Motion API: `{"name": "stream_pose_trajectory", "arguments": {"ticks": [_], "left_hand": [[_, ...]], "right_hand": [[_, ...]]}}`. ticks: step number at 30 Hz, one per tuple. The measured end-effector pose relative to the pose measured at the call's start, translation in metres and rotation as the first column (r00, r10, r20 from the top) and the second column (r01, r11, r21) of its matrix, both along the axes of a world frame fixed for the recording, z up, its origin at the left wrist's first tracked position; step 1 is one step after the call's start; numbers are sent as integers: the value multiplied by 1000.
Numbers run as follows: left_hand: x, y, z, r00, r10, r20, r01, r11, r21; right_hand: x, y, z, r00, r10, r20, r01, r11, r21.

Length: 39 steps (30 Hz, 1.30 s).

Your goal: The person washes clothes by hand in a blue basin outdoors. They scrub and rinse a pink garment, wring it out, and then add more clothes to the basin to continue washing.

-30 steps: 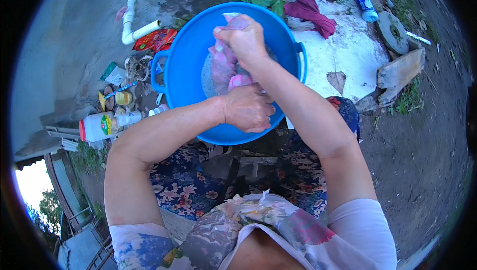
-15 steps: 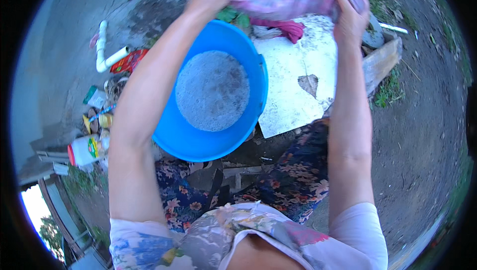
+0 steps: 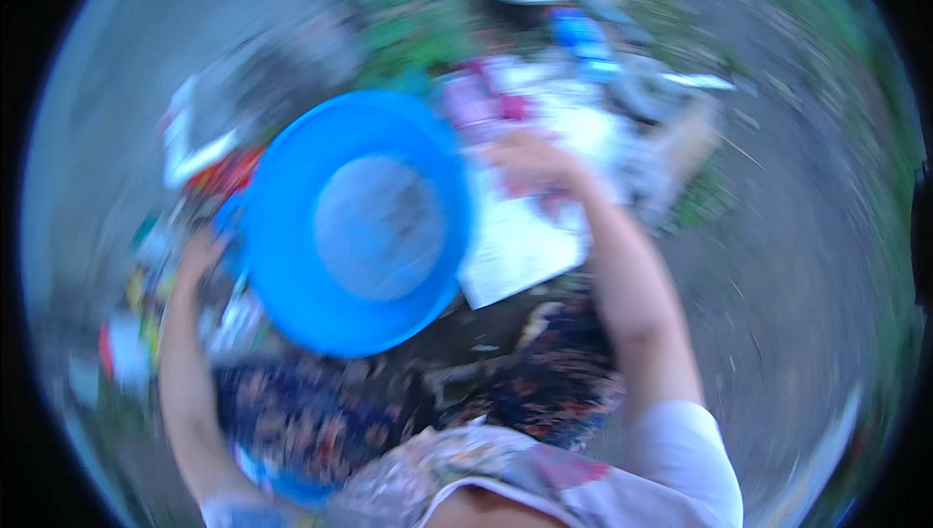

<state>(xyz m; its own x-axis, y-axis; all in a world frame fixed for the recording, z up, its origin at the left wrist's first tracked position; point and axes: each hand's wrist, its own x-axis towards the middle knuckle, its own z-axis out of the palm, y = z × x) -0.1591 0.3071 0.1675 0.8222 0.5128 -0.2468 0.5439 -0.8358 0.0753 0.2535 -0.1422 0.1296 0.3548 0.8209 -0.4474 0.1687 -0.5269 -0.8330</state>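
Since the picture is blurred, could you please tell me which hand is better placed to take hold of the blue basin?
Probably the left hand: it lies at the blue basin's left rim, while the right hand is apart, beyond its far right side.

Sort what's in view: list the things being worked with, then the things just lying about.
In use:
- blue basin, with the left hand at its rim
- pink cloth, blurred, just beyond the right hand
- pale slab under the right hand

Lying about:
- white pipe
- blue bottle
- bottles and tins at the left, too blurred to tell apart
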Motion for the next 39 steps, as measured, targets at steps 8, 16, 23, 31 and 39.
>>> {"name": "stream_pose_trajectory", "arguments": {"ticks": [8, 16, 23, 31, 39], "left_hand": [[46, 7, -99, 879, 475, 38, -452, 857, -249], [2, 29, -91, 987, 112, 112, -120, 990, 67], [52, -80, 8, 967, -230, 112, 209, 963, 168], [367, -262, 113, 903, -398, 160, 410, 911, -50], [555, -771, 41, 358, -909, -213, 872, 407, -271]], "right_hand": [[-56, 17, -17, 864, -173, 473, 249, 963, -102], [-110, 1, -29, 834, -472, 287, 443, 882, 161], [-88, -39, -21, 690, -715, 109, 645, 677, 355], [65, -313, 72, 423, -839, 343, 803, 522, 287], [-21, -709, 172, 300, -365, 881, 930, -96, -356]]}}
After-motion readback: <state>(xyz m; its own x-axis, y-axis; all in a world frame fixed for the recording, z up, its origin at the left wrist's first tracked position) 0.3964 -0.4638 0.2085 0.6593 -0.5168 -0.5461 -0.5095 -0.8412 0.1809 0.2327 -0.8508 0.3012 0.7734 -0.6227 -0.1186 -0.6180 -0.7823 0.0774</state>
